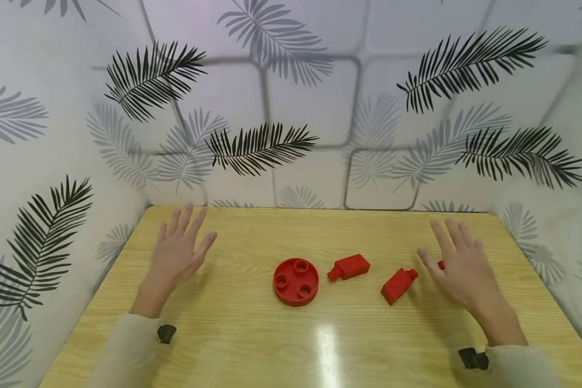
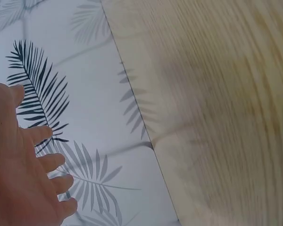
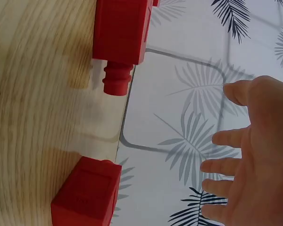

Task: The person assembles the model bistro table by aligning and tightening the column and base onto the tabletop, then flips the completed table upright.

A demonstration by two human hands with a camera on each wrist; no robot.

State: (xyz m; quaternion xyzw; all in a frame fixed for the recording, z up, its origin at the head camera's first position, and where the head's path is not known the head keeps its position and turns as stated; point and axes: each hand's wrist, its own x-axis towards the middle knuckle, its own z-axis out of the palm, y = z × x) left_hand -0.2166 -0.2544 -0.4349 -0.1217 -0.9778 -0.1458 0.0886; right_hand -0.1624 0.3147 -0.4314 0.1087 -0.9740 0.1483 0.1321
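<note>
Above the left part of the wooden table, my left hand (image 1: 175,257) is spread with straight fingers and holds nothing. The left wrist view shows the same hand (image 2: 26,174) with no object near it. My right hand (image 1: 463,272), also spread, hovers over the right side. It partly hides a small red piece (image 1: 441,264). Beside it lies a red block with a ribbed knob (image 1: 399,286), and farther left a similar red block (image 1: 352,266). A round red dish (image 1: 292,274) with three ring sockets sits mid-table. In the right wrist view, a red block (image 3: 121,33) shows its knob.
The pale wooden table (image 1: 233,328) ends at a back edge against a leaf-patterned wall covering (image 1: 310,178). Similar patterned walls flank both sides. Dark wrist bands (image 1: 167,333) show at the sleeves.
</note>
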